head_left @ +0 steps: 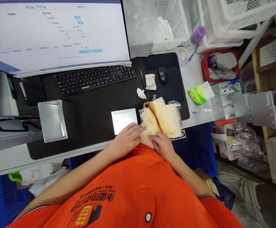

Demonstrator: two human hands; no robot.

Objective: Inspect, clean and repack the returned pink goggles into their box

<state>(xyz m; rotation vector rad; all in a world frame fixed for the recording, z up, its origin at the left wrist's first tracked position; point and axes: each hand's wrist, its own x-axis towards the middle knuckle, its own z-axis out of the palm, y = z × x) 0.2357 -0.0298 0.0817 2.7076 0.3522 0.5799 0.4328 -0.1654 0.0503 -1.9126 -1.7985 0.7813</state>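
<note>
Several pale yellow packets in clear plastic (166,118) lie fanned out at the desk's front edge, against the orange shirt. Handwritten marks show on one front packet (151,122). My left hand (128,141) reaches in from the left with its fingers stretched out, fingertips at that packet's edge. The thumb and fingers of my right hand (163,145) pinch a lower yellow packet (145,136), partly hidden under the others. Just beyond my left hand lies a white, shiny flat box or card (123,118).
A keyboard (95,79) and monitor (57,34) stand at the back left, an open silver box (53,122) nearer. Right of centre are a mouse (162,75), crumpled tissue (141,93), a green tissue pack (198,95), a small bottle (199,110) and a red basket (205,69).
</note>
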